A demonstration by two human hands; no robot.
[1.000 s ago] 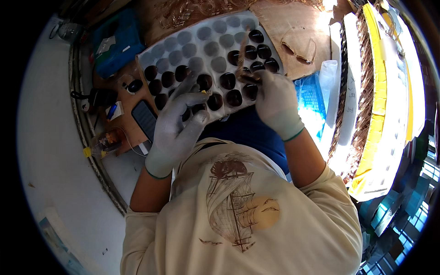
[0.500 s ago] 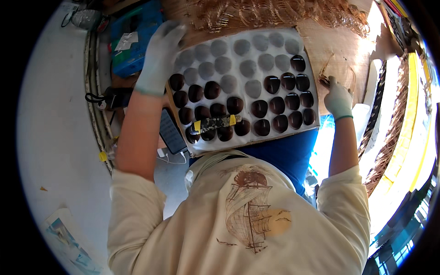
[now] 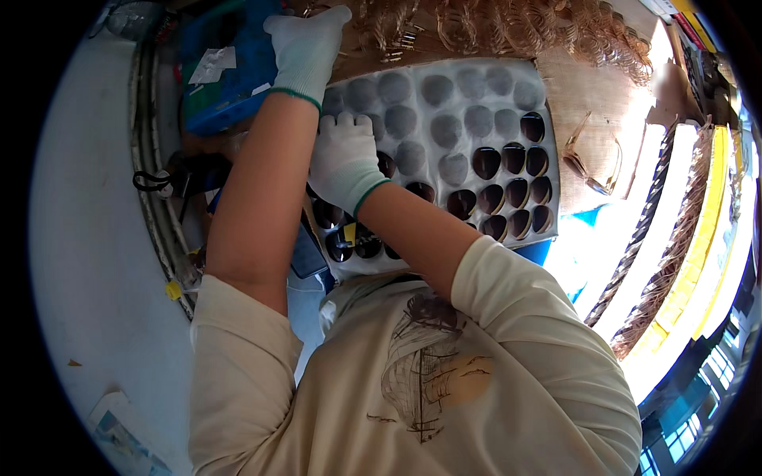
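Matt moulded plastic tray (image 3: 476, 95) holds glossy dark lenses (image 3: 508, 159); knitted cloth gloves (image 3: 341, 159)

- The one view comes from a camera on my head, looking steeply down over my chest and along my arms.
- It sits close: my cream shirt (image 3: 413, 373) fills the lower half, and my forearms rise from there toward the top.
- It faces the tabletop ahead of me, where the grey tray (image 3: 476, 119) lies at arm's reach in the upper middle.
- The wide lens bends straight edges near the rim and leaves black corners.
- No second view shares this scene.
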